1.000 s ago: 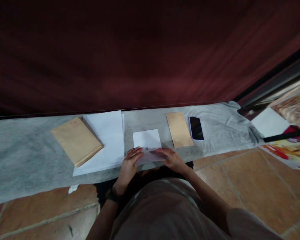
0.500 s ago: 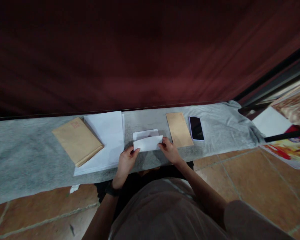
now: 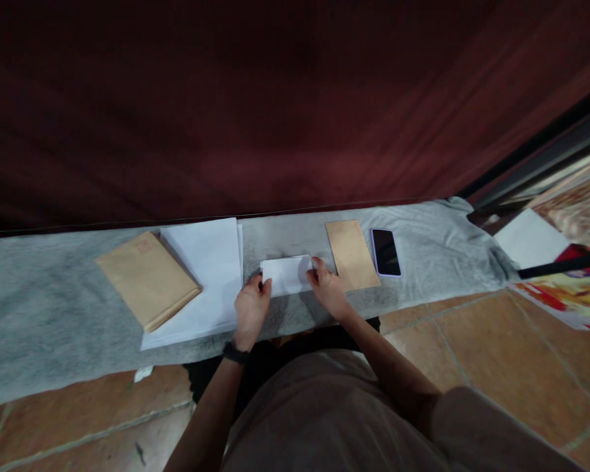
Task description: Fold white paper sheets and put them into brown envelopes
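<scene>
A folded sheet of white paper (image 3: 288, 275) lies on the grey cloth between my two hands, its folded part laid down flat. My left hand (image 3: 252, 303) grips its left end, the thumb on top and the fingers at the edge. At the right end, my right hand (image 3: 327, 288) pinches the paper between thumb and fingers. Just right of that hand rests a single brown envelope (image 3: 353, 254). To the left of my left hand is a stack of white sheets (image 3: 211, 262), partly covered by a pile of brown envelopes (image 3: 147, 278).
A phone with a pale purple case (image 3: 386, 252) lies right of the single envelope. Grey cloth (image 3: 39, 301) covers the narrow table, with a dark red curtain (image 3: 275, 131) behind it. A black bar (image 3: 565, 263) and colourful printed packaging (image 3: 570, 298) are at the far right.
The raised flap of the white paper has been folded over away from me and now lies flat. Both hands have moved slightly forward along its ends.
</scene>
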Demonstrator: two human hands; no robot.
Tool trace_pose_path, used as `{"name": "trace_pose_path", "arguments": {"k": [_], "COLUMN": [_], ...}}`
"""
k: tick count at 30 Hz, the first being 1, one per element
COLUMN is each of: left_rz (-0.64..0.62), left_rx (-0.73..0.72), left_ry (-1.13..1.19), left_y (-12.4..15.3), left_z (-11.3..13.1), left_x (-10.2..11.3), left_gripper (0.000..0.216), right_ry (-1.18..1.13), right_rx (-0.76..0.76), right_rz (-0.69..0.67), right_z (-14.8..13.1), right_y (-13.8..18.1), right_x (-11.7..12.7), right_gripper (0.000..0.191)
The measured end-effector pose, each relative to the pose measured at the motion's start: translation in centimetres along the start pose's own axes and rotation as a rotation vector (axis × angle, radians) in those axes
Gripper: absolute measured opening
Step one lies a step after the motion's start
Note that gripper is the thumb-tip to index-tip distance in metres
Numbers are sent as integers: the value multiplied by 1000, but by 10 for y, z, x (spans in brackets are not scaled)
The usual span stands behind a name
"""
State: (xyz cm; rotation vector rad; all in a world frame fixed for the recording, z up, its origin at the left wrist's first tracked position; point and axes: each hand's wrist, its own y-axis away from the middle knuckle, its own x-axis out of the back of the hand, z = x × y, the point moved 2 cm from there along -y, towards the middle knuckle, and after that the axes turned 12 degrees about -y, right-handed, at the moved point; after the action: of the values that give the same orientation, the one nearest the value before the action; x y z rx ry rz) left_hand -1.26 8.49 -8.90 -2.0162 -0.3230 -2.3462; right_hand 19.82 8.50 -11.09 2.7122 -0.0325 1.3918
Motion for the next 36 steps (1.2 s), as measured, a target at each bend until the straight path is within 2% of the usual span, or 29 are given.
{"name": "trace_pose_path", "arguments": {"k": [5, 11, 16, 20, 24, 27, 29, 31, 34, 36], "left_rz": [15, 38, 57, 42, 59, 168, 287, 359, 316, 257], "left_rx": [0, 10, 6, 7, 10, 3, -73, -248, -508, -535], "left_ry": [-125, -176, -194, -213, -188, -146, -123, -74, 5, -10], "left_y": [4, 4, 4, 3, 3, 6, 11, 18, 30, 36], "left_z": [9, 12, 13, 13, 13, 13, 16, 24, 37, 42], "left_x": [3, 1, 0, -2, -4, -1, 0, -4, -21, -33], "left_gripper": [33, 34, 33, 34, 34, 36, 40, 44, 50, 56], "right_ry": [107, 98, 18, -1, 89, 122, 133, 145, 173, 195], "right_rx": [17, 100, 301, 503, 465, 431, 421, 403, 387, 385], "right_rz": [0, 91, 117, 25, 10, 18, 16, 7, -23, -43], "right_z": [-5, -8, -7, -9, -10, -11, -12, -13, -14, -13], "right_y": [1, -1, 5, 23, 35, 36, 35, 34, 33, 32], "right_x": [-3, -2, -4, -15, -27, -31, -32, -31, -30, -29], "right_gripper": [45, 40, 38, 43, 54, 56, 54, 53, 53, 54]}}
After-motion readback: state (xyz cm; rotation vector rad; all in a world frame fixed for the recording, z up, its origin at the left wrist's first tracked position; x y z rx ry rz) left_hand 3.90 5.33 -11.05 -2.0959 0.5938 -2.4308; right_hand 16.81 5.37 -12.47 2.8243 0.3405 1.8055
